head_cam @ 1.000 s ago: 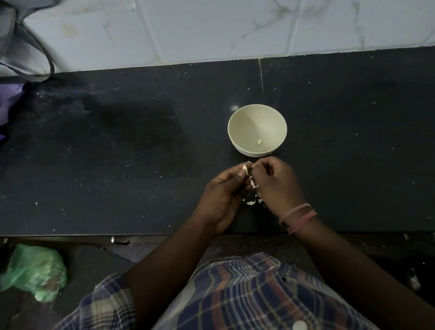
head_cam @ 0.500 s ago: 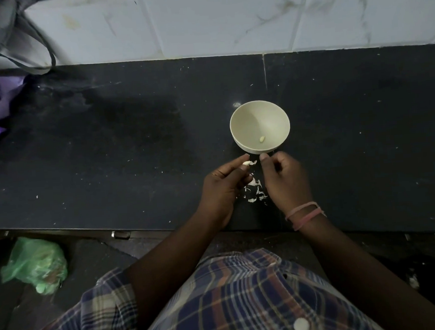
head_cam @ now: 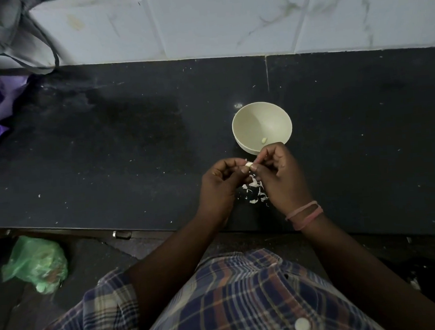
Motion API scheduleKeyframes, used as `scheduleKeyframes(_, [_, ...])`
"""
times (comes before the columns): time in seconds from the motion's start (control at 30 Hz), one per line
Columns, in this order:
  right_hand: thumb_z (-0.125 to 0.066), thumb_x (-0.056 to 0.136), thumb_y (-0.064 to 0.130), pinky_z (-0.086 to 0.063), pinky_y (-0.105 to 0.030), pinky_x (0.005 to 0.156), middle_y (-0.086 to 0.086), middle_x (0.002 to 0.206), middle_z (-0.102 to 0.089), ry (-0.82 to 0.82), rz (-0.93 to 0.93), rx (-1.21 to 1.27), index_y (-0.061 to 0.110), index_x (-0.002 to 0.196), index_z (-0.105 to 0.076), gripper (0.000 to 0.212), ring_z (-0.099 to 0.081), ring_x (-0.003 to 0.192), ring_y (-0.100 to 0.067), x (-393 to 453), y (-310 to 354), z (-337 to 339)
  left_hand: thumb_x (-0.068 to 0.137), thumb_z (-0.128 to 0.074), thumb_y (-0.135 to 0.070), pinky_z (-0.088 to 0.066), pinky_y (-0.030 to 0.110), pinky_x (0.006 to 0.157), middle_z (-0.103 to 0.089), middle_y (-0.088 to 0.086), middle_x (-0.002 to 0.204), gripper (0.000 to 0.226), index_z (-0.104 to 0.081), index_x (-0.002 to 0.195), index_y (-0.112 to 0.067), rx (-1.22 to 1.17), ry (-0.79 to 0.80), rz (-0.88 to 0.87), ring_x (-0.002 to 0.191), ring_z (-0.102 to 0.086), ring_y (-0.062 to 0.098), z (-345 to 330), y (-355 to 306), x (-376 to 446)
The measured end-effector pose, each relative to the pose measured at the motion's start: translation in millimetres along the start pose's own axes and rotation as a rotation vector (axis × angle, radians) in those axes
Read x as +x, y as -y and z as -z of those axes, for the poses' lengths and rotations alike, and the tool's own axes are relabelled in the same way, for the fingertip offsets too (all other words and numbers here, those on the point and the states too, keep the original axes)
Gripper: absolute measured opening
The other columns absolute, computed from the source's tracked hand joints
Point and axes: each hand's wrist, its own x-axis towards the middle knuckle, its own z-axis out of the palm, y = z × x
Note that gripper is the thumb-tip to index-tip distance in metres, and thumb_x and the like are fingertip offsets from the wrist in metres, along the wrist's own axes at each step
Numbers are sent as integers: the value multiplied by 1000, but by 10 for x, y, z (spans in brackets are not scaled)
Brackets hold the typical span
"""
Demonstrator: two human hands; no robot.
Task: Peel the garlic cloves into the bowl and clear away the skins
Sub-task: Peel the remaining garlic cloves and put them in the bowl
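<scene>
Pale papery skins [head_cam: 253, 192] are scattered on the black stone counter [head_cam: 108, 159], directly beneath the two hands, which suggests that the peeling is done over one spot so that the waste can be gathered from a single small heap. A garlic clove [head_cam: 325, 159] is held between the hands, just above that heap and just short of the near rim of the cream bowl [head_cam: 257, 120]. The left hand [head_cam: 221, 182] is curled, with its fingertips closed around the clove from the left; the right hand [head_cam: 280, 170], with pink bands [head_cam: 306, 214] on its wrist, is also curled, and its thumb and forefinger are pinched on the clove's other end, apparently to pull the skin away. Whether a flake of skin is already lifted cannot be told, the clove being small and partly covered.

The bowl is set close beyond the hands, so that a finished clove need only be carried a short way forward and dropped. One peeled clove [head_cam: 264, 140] is seen inside it, near the wall closest to the right hand. By that count the task is judged to be at an early stage, with the skins not yet cleared.

A green plastic bag [head_cam: 35, 265] is seen on the floor at the lower left, well apart from the work.
</scene>
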Motion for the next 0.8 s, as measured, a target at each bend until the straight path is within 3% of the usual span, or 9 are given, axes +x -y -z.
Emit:
scheduleKeyframes(0.13, [-63,88,-4,-50,-27,69,-12,86,-60,25,14,17,16,90,-51,24,-59,75,-14,-22,-4,-6,92,-62,9,-57,29,80,-74,4,87,20,-70,96,-10,-75,6,-11,86,-71,16,-14,-1,3])
scheduleKeyframes(0.37, [-61,92,2,-54,-39,75,-2,87,-57,97,39,-66,14,94,-50,16,-59,80,-18,-40,-13,22,94,-55,10,-58,25,78,-73,7,87,18,-66,96,-4,-305,44,112,81,-72,15,-29,-40,-4])
scheduleKeyframes(0.53, [-62,90,8,-54,-45,74,6,85,-60,57,87,-230,18,93,-50,15,-62,79,-11,-66,5,13,95,-53,11,-58,26,80,-70,8,87,18,-64,96,-3,-285,45,98,78,-70,14,-41,-54,-17])
scheduleKeyframes(0.63, [-59,91,10,-52,-50,70,5,83,-58,15,131,-312,21,91,-47,17,-61,77,-16,-80,9,-22,96,-55,8,-59,27,83,-71,8,87,16,-65,101,-3,-249,34,93,80,-70,14,-54,-72,-40])
scheduleKeyframes(0.8, [-57,91,9,-51,-48,66,4,82,-55,-16,175,-429,22,90,-45,17,-58,75,-16,-95,6,-21,93,-62,4,-58,37,90,-73,10,90,14,-68,103,-4,-223,8,105,86,-71,19,-78,-98,-77])
